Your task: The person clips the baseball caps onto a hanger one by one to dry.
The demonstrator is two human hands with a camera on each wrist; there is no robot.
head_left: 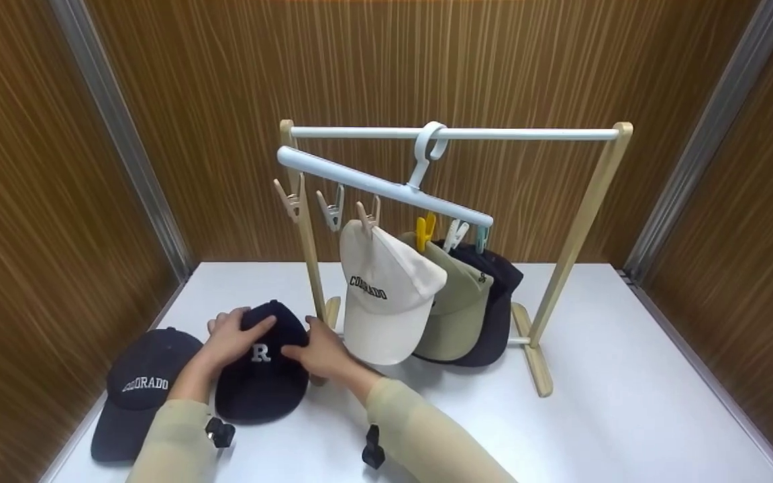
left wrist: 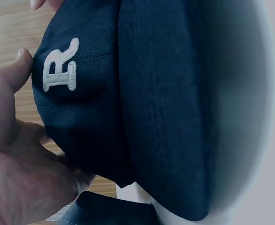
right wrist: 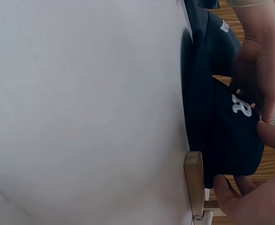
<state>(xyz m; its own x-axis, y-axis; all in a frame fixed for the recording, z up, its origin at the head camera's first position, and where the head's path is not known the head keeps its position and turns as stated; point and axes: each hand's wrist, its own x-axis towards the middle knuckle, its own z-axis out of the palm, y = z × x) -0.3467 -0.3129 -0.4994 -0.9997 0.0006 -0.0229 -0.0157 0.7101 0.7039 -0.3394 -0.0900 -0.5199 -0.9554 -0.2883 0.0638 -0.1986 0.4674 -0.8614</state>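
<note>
A dark navy baseball cap (head_left: 262, 392) with a white letter R is at the left of the white table, brim toward me. My left hand (head_left: 231, 342) grips the crown's left side, thumb on the front and fingers around the side. On the other side my right hand (head_left: 323, 350) holds the crown's edge, its thumb on the front panel. The left wrist view shows the cap's brim (left wrist: 161, 108) close up; the right wrist view shows both hands around the crown (right wrist: 233, 145). The fingertips behind the cap are partly hidden.
Another navy cap (head_left: 138, 396), lettered COLORADO, lies at left. A wooden rack (head_left: 578, 235) bears a tilted white hanger (head_left: 359, 180). Clothespins hold a white cap (head_left: 386, 322), an olive cap (head_left: 460, 322) and a dark cap (head_left: 504, 295). Two vacant clothespins (head_left: 292, 200) hang at its left.
</note>
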